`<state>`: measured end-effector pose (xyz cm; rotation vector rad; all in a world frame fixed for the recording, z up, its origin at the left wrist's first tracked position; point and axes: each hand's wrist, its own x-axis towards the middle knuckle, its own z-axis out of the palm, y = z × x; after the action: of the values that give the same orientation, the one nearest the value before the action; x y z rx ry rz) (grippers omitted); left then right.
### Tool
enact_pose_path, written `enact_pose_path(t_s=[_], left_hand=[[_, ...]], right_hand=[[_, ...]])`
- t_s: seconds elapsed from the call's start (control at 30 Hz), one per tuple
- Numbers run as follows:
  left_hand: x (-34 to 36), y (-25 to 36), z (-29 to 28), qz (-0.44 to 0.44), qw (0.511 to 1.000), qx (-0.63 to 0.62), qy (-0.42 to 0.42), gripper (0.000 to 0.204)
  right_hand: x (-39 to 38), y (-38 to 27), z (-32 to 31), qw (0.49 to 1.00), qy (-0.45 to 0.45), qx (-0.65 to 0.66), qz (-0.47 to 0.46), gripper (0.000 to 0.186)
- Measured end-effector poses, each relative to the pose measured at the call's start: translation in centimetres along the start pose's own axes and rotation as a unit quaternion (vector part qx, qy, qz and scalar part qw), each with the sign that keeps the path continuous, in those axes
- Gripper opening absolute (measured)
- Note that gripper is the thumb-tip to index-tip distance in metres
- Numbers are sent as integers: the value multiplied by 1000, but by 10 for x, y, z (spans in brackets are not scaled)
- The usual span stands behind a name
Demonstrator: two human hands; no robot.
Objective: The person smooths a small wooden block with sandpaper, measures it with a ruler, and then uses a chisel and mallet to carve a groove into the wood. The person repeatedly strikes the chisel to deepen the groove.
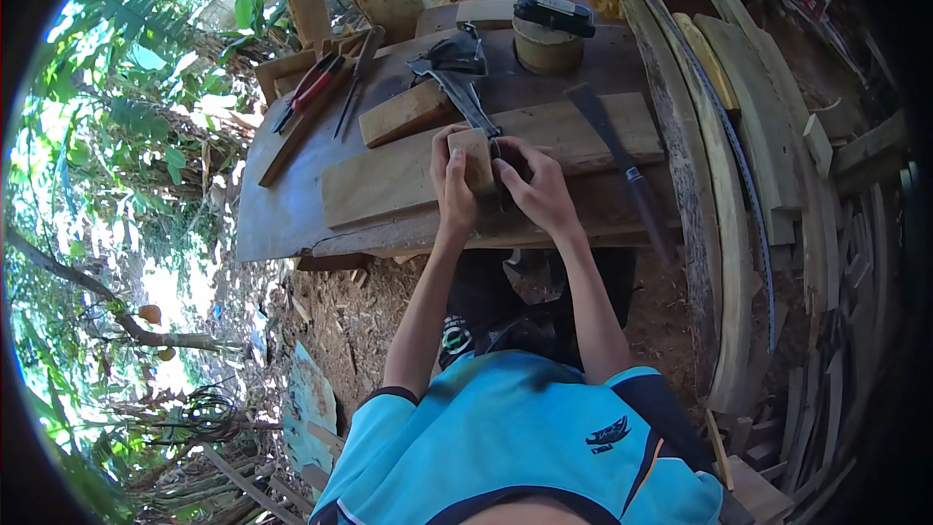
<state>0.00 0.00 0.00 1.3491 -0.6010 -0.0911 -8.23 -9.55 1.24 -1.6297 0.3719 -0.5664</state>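
Note:
In the middle of the workbench, my left hand (pixel 454 185) is closed around a small pale wooden block (pixel 473 157), thumb along its face. Close beside it, my right hand (pixel 535 187) has its fingers curled at the block's right side, over something dark and thin that I cannot make out. A crumpled dark grey strip (pixel 459 86) runs from the far side of the bench down to my fingers; whether it joins the dark thing is hidden. Both hands are above a long wooden plank (pixel 379 180) lying across the bench. Another wooden block (pixel 403 114) rests just beyond the plank.
A dark flat-bladed tool with a handle (pixel 637 194) lies across the plank's right end. Red-handled pliers (pixel 316 87) lie at left on the bench (pixel 277 219). A black case (pixel 554 13) tops a round wooden piece (pixel 546 47). Long curved boards (pixel 680 136) stand along the right.

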Motion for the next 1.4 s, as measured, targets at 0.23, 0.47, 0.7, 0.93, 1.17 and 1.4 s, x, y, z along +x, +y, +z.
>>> enact_pose_path(t_s=[0.23, 0.47, 0.7, 0.93, 1.17, 1.4], left_hand=[[0, 4, 3, 54, 998, 34, 6, 32], [0, -4, 5, 49, 998, -6, 35, 34], [0, 1, 6, 41, 998, 33, 41, 37], [1, -1, 7, 59, 996, 27, 56, 35], [-1, 1, 10, 52, 997, 23, 53, 40], [2, -13, 4, 111, 991, 41, 57, 44]], right_hand=[[6, -4, 4, 949, 184, -109, -233, 8], [-1, -22, 13, 967, 85, -7, -239, 13], [18, -25, 2, 991, -71, 108, 41, 26], [41, -18, 33, 989, -97, 82, -70, 46], [46, -17, 27, 950, -138, 277, 29, 49], [32, -35, 29, 958, -152, -202, -137, 50]])
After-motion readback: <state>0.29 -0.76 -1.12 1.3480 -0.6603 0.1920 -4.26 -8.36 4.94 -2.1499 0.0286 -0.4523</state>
